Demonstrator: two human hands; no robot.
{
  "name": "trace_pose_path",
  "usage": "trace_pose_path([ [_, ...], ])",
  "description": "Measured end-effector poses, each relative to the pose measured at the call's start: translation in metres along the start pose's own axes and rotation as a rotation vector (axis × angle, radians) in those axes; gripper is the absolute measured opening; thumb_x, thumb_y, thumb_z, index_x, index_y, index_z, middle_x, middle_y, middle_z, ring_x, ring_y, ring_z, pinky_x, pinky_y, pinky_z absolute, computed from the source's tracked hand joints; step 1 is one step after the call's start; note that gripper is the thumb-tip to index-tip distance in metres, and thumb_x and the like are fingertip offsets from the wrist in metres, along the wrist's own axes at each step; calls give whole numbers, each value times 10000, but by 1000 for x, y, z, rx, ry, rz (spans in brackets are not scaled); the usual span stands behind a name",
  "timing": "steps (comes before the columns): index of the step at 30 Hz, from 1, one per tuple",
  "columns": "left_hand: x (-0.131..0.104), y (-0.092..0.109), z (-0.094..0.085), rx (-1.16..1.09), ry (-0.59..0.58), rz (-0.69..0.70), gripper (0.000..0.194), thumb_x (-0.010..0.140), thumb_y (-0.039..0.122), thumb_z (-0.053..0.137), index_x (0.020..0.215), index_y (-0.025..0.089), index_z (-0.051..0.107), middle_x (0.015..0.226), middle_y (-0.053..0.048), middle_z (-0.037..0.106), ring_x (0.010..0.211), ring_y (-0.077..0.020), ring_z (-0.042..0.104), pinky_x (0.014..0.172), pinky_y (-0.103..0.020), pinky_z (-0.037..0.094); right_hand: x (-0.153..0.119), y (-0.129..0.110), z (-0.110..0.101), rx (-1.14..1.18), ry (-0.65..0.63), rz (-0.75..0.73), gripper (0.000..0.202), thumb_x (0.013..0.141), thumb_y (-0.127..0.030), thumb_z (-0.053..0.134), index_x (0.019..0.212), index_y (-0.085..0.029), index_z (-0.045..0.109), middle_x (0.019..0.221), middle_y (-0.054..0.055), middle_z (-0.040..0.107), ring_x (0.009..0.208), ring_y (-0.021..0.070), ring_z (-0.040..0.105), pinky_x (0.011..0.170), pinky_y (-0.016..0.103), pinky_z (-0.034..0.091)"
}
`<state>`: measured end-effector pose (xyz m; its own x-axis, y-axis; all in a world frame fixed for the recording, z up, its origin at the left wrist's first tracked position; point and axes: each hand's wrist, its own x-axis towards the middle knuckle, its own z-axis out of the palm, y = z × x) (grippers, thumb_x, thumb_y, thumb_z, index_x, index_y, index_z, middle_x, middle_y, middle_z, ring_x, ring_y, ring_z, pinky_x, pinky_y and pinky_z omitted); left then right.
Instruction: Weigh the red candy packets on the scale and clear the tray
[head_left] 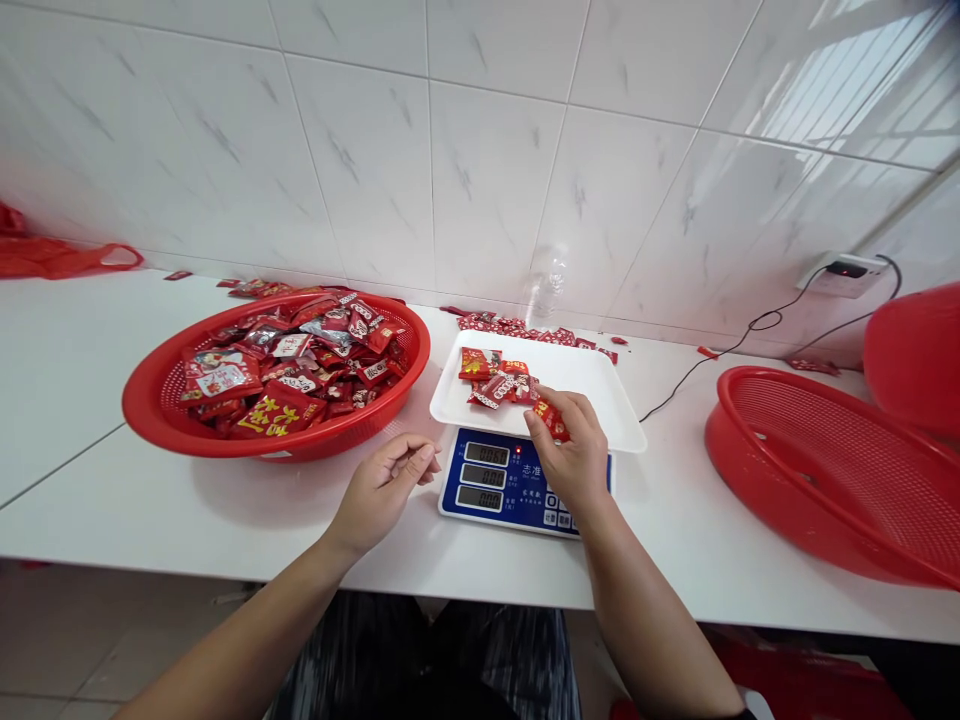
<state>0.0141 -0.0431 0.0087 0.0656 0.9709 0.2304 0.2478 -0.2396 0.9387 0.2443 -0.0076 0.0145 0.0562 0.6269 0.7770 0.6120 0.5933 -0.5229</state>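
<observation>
- Your right hand, half-open over the shallow white plastic tray, could falsify the weight by leaning on it.
- Small glossy red wrapped packets lie mid-tray, beside its fingertips; one sits under them, grip indeterminable.
- Your left hand, loosely closed, nothing visible inside, is off the tray's near-left corner.

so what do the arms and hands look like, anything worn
The left hand and right hand are bare, with no gloves, rings or watch visible. Both forearms are uncovered, though a dark sliver, perhaps a sleeve, edges the right one.
</observation>
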Motion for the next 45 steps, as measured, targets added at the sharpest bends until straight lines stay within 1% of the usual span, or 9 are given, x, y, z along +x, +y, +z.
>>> trace_pose_path([
  [7,-9,1,6,-271,-91,-121,199,868,365,611,927,178,647,811,-39,652,769,-160,618,726,-267,514,-5,-8,-4,146,144,-170,131,856,-196,593,978,-231,565,851,34,584,792,172,577,687,336,518],
  [11,-15,12,26,-904,-277,-397,358,883,456,571,1127,195,589,1088,-87,649,1002,-218,622,828,-353,533,-17,-24,7,234,-108,-335,139,868,-187,558,1002,-223,566,873,48,608,801,161,597,668,299,521],
  [15,-18,20,37,-1390,-304,-720,344,950,430,465,905,118,603,829,-54,680,690,-113,662,612,-208,534,-27,-40,24,194,-396,-545,149,893,-292,544,1005,-216,607,944,53,644,811,158,601,678,292,503],
  [19,-21,18,32,-1587,-289,-856,374,987,389,376,859,104,581,720,-51,674,549,-116,649,421,-187,463,-31,-50,30,136,-491,-597,296,918,-451,491,1024,-213,631,1069,68,633,892,182,587,756,335,487],
  [25,-20,22,8,-1531,-141,-840,334,996,334,350,994,104,592,797,-81,677,721,-162,684,587,-249,562,-14,-53,18,102,-407,-532,362,912,-472,510,1140,-205,598,1168,105,587,1061,213,551,894,382,459],
  [29,-6,16,-16,-1402,-38,-798,303,987,306,380,888,119,597,780,-72,628,596,-102,606,462,-168,529,18,-35,14,-55,-380,-351,452,877,-479,569,1260,-243,531,1331,121,486,1254,254,439,1018,458,400],
  [33,8,-3,-30,-1359,-9,-727,281,989,260,368,875,112,578,732,-40,546,500,-54,494,345,-97,424,54,-11,21,-223,-571,-121,636,836,-600,555,1382,-302,420,1510,115,286,1405,319,231,1073,575,298],
  [39,8,-31,-28,-1289,28,-781,197,972,212,405,898,119,563,714,-27,524,478,-52,487,315,-83,381,82,-2,46,-360,-935,62,890,728,-783,510,1473,-370,254,1587,101,76,1432,420,-39,1060,713,82],
  [45,11,-23,-31,-1299,50,-786,192,913,336,544,912,145,560,686,1,498,463,-53,484,293,-86,378,83,2,66,-395,-1040,93,871,746,-771,498,1476,-366,249,1583,110,104,1432,421,43,1043,717,115],
])
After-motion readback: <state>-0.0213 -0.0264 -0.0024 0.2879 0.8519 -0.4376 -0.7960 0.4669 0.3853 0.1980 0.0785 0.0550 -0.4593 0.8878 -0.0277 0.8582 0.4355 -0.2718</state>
